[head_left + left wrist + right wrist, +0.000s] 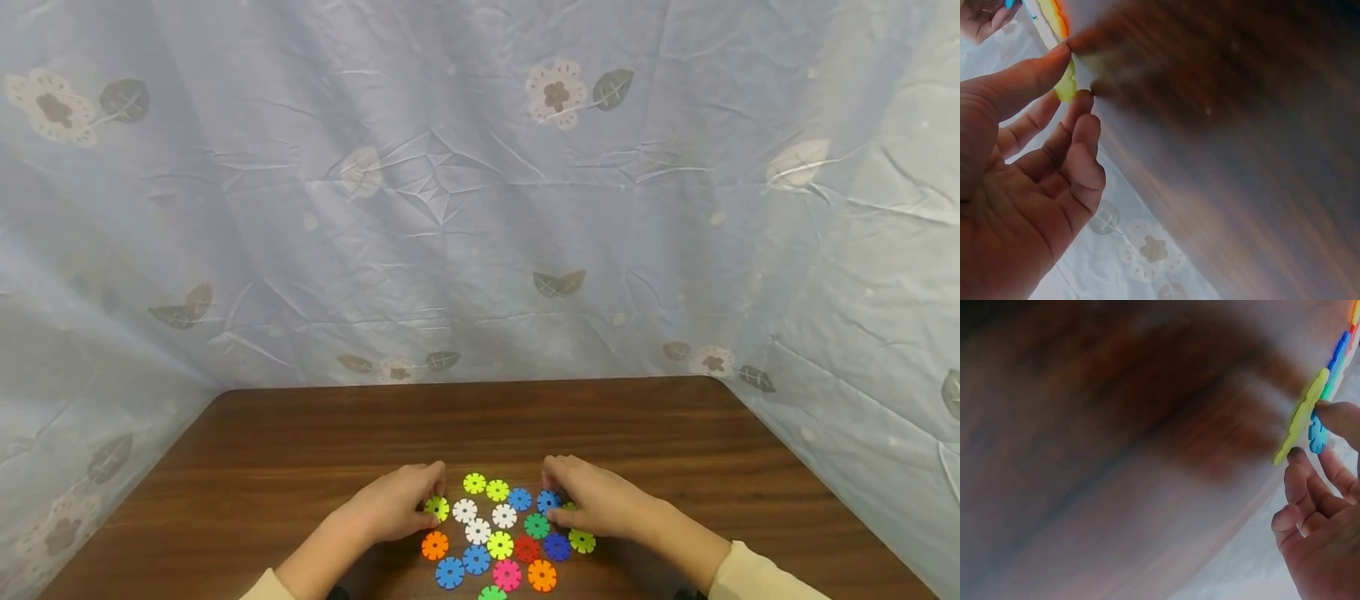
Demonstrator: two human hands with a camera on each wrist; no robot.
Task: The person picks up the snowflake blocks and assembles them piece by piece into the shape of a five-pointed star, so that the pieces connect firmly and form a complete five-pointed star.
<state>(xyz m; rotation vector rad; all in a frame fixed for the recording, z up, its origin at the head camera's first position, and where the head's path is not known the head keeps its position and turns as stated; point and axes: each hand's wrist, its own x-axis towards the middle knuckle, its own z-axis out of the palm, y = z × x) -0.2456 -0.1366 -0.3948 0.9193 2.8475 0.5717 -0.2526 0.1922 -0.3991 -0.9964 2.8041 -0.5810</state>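
Flat, notched plastic discs in several colours lie between my hands on the table. My left hand [397,505] pinches a yellow-green disc [437,509] by its edges, thumb on the near side. The left wrist view shows this disc [1067,84] edge-on between the thumb and fingertips. On the other side, my right hand [600,500] holds a blue disc [548,501] between thumb and forefinger. In the right wrist view the blue disc [1317,434] shows beside the thumb. A yellow-green disc [582,542] lies beneath the right hand, and another is partly hidden by it.
White discs [477,531], a red disc [527,548], a pink disc [507,575], an orange disc [435,546] and a green disc [536,526] lie close together. The brown wooden table [465,425] meets a flowered pale cloth [450,250] at the back and sides.
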